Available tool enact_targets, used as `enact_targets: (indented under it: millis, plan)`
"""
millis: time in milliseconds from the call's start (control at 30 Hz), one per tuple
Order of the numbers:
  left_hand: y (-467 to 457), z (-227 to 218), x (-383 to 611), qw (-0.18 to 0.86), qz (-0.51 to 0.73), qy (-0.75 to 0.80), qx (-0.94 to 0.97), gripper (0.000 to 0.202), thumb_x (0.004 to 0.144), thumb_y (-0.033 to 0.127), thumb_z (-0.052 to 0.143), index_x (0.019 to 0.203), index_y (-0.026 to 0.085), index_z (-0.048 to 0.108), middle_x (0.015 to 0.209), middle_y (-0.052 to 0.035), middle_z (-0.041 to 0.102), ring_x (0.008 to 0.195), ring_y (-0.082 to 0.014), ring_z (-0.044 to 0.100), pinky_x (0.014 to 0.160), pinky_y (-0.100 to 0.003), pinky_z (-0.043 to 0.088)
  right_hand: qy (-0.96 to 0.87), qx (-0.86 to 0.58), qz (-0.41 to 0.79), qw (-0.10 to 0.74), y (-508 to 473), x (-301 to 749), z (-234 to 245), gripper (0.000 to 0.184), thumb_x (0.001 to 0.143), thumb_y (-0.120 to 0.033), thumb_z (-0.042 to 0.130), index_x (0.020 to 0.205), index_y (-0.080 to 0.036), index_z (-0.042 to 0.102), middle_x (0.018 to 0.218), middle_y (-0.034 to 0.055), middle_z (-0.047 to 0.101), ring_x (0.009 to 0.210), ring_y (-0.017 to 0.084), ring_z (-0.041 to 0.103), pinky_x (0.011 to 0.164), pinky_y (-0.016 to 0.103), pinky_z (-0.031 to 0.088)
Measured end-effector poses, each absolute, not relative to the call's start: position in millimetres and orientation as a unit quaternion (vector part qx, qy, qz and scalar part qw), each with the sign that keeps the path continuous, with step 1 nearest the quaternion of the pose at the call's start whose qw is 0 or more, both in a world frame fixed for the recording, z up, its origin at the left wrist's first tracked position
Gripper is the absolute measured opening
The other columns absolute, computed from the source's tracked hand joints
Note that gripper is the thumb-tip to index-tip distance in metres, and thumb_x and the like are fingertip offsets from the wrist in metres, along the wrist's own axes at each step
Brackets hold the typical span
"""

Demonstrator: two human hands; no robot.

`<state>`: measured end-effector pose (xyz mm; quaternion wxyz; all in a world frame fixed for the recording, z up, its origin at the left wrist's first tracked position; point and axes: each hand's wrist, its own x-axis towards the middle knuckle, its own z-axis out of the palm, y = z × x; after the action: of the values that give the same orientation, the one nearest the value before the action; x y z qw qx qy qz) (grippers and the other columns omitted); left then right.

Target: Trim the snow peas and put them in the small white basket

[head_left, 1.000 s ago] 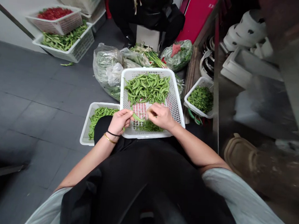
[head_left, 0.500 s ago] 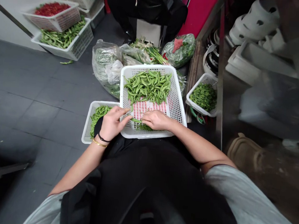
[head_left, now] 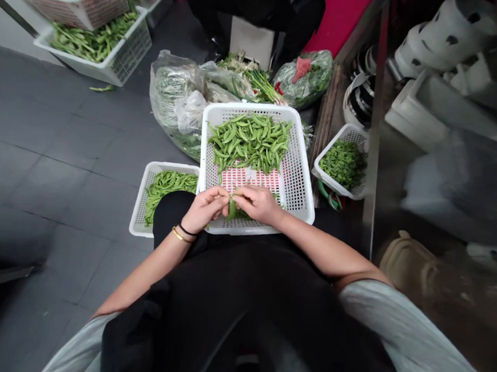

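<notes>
A green pea pod (head_left: 232, 209) hangs between my two hands over the near side of a white plastic basket (head_left: 300, 155). My left hand (head_left: 208, 207) is closed, its fingertips pinching the pod. From the other side my right hand (head_left: 258, 203) is closed with thumb and fingers at the pod's upper end. A heap of pea pods (head_left: 252, 143) fills the far half of the basket. Some green bits lie under my right hand, partly hidden by it. At lower left, a smaller white basket (head_left: 138, 212) holds more pea pods (head_left: 169, 185).
Plastic bags of greens (head_left: 173, 94) and spring onions (head_left: 267, 90) lie beyond the basket, before a seated person (head_left: 254, 3). A basket of leafy greens (head_left: 343, 162) stands at right beside a metal rack (head_left: 375, 133). Stacked baskets (head_left: 127, 56) with red and green vegetables stand far left.
My left hand has moved right and closed in beside my right hand. The pod, earlier stretched sideways between them, now hangs downward. The view has shifted slightly.
</notes>
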<state>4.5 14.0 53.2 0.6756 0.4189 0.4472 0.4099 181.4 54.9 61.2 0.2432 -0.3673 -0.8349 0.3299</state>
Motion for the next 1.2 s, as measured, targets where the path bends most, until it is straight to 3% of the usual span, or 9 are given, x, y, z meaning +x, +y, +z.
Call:
enact_targets:
  millis: [233,367,500,600,733,833,967,1100,1200]
  plan:
    - [21,47,-11,0.629,0.406,0.482,0.454,0.023,0.070,0.035,0.073,0.072,0.013,0.063,0.052,0.0018,0.054,0.040,-0.0046,0.038,0.038,-0.018,0.026,-0.816,-0.380,0.373,0.225,64,161,56,0.020,0.090,-0.029,0.048,0.081,-0.019,0.063,0.068,0.0011,0.064,0.065,0.012,0.055,0.068,0.023,0.041]
    - [23,41,-21,0.598,0.505,0.514,0.350,0.018,0.074,0.032,0.068,0.072,0.014,0.064,0.048,0.0034,0.048,0.038,-0.0040,0.033,0.037,-0.017,0.025,-0.815,-0.392,0.373,0.205,75,179,55,0.024,0.090,-0.030,0.046,0.079,-0.018,0.064,0.068,0.0018,0.064,0.068,0.012,0.057,0.070,0.023,0.041]
    - [29,43,-41,0.624,0.610,0.437,0.219,0.014,0.073,0.027,0.064,0.068,0.014,0.063,0.044,0.0059,0.036,0.035,-0.0025,0.022,0.033,-0.015,0.018,-0.832,-0.374,0.408,0.038,95,206,45,0.015,0.081,-0.030,0.059,0.082,-0.017,0.066,0.075,0.0015,0.066,0.067,0.011,0.057,0.065,0.022,0.039]
    - [33,46,-52,0.701,0.597,0.359,0.154,0.020,0.069,0.029,0.061,0.058,0.014,0.055,0.050,0.0032,0.038,0.038,-0.0040,0.028,0.031,-0.014,0.019,-0.835,-0.380,0.393,-0.064,115,194,26,0.023,0.072,-0.029,0.067,0.092,-0.017,0.068,0.080,0.0009,0.067,0.065,0.011,0.055,0.062,0.021,0.037]
    - [31,44,-49,0.750,0.573,0.321,0.075,0.020,0.069,0.032,0.058,0.062,0.014,0.056,0.060,-0.0007,0.047,0.044,-0.0060,0.038,0.030,-0.013,0.021,-0.797,-0.509,0.322,-0.047,139,135,-13,0.032,0.086,-0.036,0.048,0.077,-0.012,0.068,0.078,0.0072,0.067,0.070,0.013,0.057,0.066,0.023,0.038]
    - [25,38,-43,0.772,0.537,0.339,0.017,0.022,0.073,0.033,0.056,0.074,0.012,0.061,0.064,-0.0035,0.055,0.044,-0.0064,0.040,0.028,-0.012,0.020,-0.728,-0.580,0.352,-0.098,149,98,-38,0.033,0.081,-0.040,0.056,0.086,-0.010,0.067,0.086,0.0121,0.068,0.073,0.016,0.060,0.063,0.023,0.041]
    - [15,35,-36,0.793,0.477,0.378,-0.021,0.018,0.075,0.022,0.059,0.087,0.009,0.062,0.066,-0.0035,0.059,0.042,-0.0044,0.041,0.028,-0.010,0.022,-0.711,-0.584,0.379,-0.101,148,95,-43,0.024,0.075,-0.031,0.061,0.085,-0.010,0.066,0.085,0.0131,0.068,0.072,0.019,0.063,0.060,0.024,0.044]
    - [11,40,-28,0.779,0.480,0.399,0.063,0.026,0.068,0.011,0.067,0.093,0.011,0.060,0.067,0.0002,0.058,0.037,-0.0003,0.032,0.027,-0.010,0.018,-0.699,-0.559,0.434,-0.103,131,128,-18,0.017,0.077,-0.026,0.057,0.069,-0.012,0.062,0.063,0.0064,0.065,0.055,0.015,0.061,0.052,0.022,0.045]
    - [12,45,-19,0.738,0.492,0.442,0.134,0.026,0.067,0.020,0.073,0.087,0.012,0.059,0.057,0.0047,0.052,0.033,0.0001,0.028,0.027,-0.011,0.018,-0.661,-0.492,0.566,-0.016,110,154,10,0.022,0.082,-0.030,0.051,0.067,-0.015,0.056,0.050,-0.0018,0.057,0.043,0.008,0.053,0.043,0.018,0.042]
